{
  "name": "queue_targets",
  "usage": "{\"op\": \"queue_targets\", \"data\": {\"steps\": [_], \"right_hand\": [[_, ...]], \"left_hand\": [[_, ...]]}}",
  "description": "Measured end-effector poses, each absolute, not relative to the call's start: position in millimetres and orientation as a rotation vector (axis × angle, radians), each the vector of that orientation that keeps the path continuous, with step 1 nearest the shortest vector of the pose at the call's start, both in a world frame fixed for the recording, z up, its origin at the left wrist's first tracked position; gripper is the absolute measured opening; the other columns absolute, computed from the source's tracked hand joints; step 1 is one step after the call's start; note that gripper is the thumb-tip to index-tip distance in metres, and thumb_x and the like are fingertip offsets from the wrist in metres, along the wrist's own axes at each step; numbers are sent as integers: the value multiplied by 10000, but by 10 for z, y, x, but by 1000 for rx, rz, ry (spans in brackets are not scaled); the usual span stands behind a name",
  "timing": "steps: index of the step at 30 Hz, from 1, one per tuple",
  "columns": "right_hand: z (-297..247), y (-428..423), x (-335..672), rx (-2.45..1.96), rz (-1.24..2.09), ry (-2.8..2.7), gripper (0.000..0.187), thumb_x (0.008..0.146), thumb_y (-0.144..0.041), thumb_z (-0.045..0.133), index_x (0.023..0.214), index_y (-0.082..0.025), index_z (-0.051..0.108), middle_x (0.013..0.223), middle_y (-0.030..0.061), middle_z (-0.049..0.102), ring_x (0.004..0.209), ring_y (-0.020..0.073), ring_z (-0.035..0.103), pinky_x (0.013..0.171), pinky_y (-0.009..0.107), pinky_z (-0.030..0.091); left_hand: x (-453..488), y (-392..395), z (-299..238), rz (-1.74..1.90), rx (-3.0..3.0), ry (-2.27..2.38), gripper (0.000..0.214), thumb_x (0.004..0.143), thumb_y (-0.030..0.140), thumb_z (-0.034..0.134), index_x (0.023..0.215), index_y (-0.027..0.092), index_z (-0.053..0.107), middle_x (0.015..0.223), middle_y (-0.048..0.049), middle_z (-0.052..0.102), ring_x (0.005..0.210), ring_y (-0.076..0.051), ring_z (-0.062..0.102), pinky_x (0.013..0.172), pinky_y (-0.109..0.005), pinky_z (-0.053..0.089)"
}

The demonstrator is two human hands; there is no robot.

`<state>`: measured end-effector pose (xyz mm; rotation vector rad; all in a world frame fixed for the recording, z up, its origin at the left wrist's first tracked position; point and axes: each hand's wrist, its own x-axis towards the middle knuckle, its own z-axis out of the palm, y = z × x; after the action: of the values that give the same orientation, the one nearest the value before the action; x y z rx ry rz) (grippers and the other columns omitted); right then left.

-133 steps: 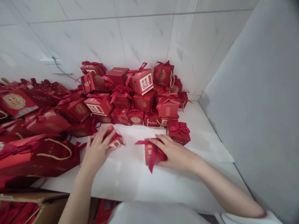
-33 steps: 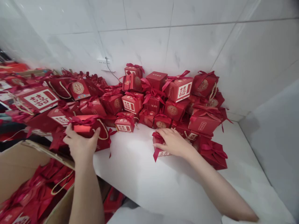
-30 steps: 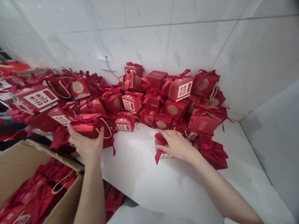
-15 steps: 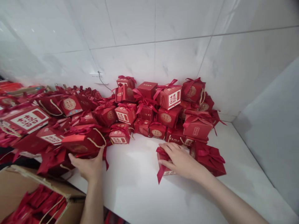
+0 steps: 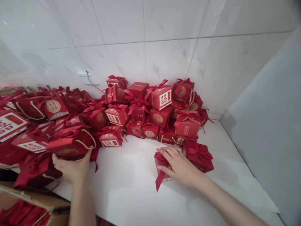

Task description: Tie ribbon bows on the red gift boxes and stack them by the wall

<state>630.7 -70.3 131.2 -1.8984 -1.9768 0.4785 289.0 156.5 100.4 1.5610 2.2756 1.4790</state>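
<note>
My left hand (image 5: 72, 168) is wrapped round the near side of a red gift box (image 5: 70, 146) with a twisted rope handle, at the front of the left heap; its far fingers are hidden behind the box. My right hand (image 5: 175, 163) grips a smaller red gift box (image 5: 160, 171) from above, fingers over its top and a ribbon tail hanging down at the front. Just behind that hand sits another red gift box (image 5: 199, 160) with a bow. Both boxes on the right rest on the white table (image 5: 124, 179).
Stacked red gift boxes (image 5: 157, 117) stand against the tiled wall (image 5: 169, 59). A larger heap of boxes (image 5: 54, 106) spreads to the left. At lower left an open cardboard carton (image 5: 54, 204) holds more red items. A grey panel (image 5: 268, 119) borders the right side.
The view has turned right, so the heaps appear farther left. My right hand and its gift box have shifted a little right relative to the stack. My left hand keeps its place on the box.
</note>
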Motion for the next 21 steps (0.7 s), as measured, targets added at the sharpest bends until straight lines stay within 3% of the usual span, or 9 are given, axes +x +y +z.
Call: {"op": "queue_targets", "data": {"steps": [4,9,12,16,21], "right_hand": [[1316,-762,6325,-1907,483,-1951,578,979,-537,461,1465,-229,411,1431,106,464,1347,274,386,1106,450,357],[1300,-761,6325,-1880,461,-1935,566,983,-530,457,1458,-225,421,1419,108,477,1336,275,400,1096,456,368],[1278,-753,6327,-1865,423,-1931,559,983,-529,457,1448,-220,433,1414,112,485,1324,278,412,1087,462,376],[1264,-749,6331,-1847,387,-1923,542,979,-512,475,1432,-214,452,1394,116,502,1305,280,427,1085,457,375],[1268,-754,6332,-1834,373,-1913,522,978,-489,490,1418,-210,462,1351,103,533,1266,261,456,1078,444,378]], "left_hand": [[3002,1501,1022,1434,1645,2345,1442,488,673,838,1555,130,35,1504,-277,278,1355,-464,360,1058,-631,389],[3069,1510,1030,1541,1805,2282,1129,657,645,760,1455,20,264,1410,-260,392,1351,-393,377,1141,-505,346],[3055,1554,1017,1581,1747,2298,1096,619,651,780,1410,46,322,1362,-224,453,1275,-366,471,1109,-467,398],[2974,1688,1010,1411,1679,2454,1220,526,672,810,1419,8,307,1360,-266,458,1256,-447,470,1064,-559,416],[2938,1792,1041,1223,1634,2577,1248,526,659,807,1438,0,268,1389,-296,431,1216,-498,485,980,-652,429]]}}
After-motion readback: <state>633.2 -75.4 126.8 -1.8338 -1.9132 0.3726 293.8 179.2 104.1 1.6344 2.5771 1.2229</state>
